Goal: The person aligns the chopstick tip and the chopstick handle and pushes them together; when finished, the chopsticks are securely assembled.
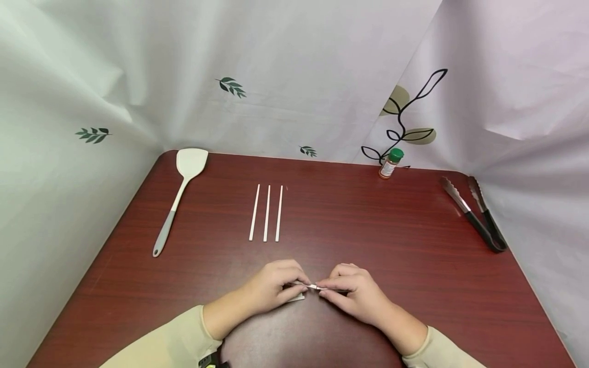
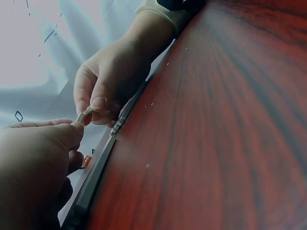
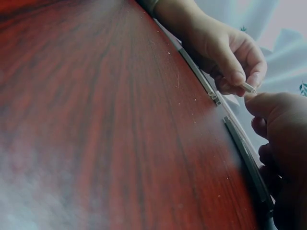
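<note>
Near the front middle of the table, both hands meet fingertip to fingertip over a thin white stick [image 1: 313, 286]. My left hand [image 1: 279, 286] pinches one end between thumb and fingers. The other end is pinched by my right hand [image 1: 355, 292]. Only a short bit of the stick [image 3: 248, 87] shows between the fingertips, and I cannot tell whether it is one piece or two. Under the left hand, the ends of more white sticks [image 1: 298, 297] poke out on the table. Three white sticks [image 1: 266, 213] lie side by side farther back.
A white spatula [image 1: 191, 162] with a grey handle lies at the left. At the back right stands a small green-capped seasoning bottle [image 1: 391, 163]. Black-handled tongs [image 1: 483, 225] lie spread at the right edge. Patterned white sheeting [image 1: 285, 76] hangs around the reddish-brown table [image 1: 349, 220].
</note>
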`<state>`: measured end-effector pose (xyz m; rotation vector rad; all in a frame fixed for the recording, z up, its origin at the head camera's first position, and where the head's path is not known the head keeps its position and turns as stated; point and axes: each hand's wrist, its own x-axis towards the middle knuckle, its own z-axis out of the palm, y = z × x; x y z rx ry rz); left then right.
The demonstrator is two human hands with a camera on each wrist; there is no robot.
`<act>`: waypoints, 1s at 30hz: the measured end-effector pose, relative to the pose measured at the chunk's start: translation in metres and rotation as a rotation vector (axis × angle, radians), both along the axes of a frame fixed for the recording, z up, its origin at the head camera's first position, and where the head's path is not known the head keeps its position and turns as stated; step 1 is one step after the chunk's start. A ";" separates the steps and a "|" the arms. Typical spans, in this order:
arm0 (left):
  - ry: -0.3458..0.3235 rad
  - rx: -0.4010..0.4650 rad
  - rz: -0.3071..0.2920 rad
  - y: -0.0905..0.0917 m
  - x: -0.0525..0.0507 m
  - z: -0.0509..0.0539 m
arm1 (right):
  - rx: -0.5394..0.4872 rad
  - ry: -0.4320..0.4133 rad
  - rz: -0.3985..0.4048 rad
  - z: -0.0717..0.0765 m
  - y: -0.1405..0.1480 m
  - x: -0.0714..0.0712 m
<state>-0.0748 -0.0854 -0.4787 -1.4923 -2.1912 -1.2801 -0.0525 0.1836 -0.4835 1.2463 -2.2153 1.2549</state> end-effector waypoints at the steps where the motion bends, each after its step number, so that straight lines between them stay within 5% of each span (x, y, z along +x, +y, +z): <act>1: 0.004 0.001 0.000 0.000 0.000 0.000 | 0.001 0.000 -0.002 0.000 0.000 0.000; 12: 0.034 0.008 0.016 0.004 0.001 0.001 | -0.011 -0.067 -0.061 0.001 -0.003 0.006; 20: 0.059 -0.028 0.025 0.004 0.002 0.000 | 0.010 -0.033 -0.118 0.003 -0.007 0.008; 30: 0.060 -0.025 0.077 0.006 0.003 0.000 | 0.014 -0.128 -0.277 0.004 -0.006 0.009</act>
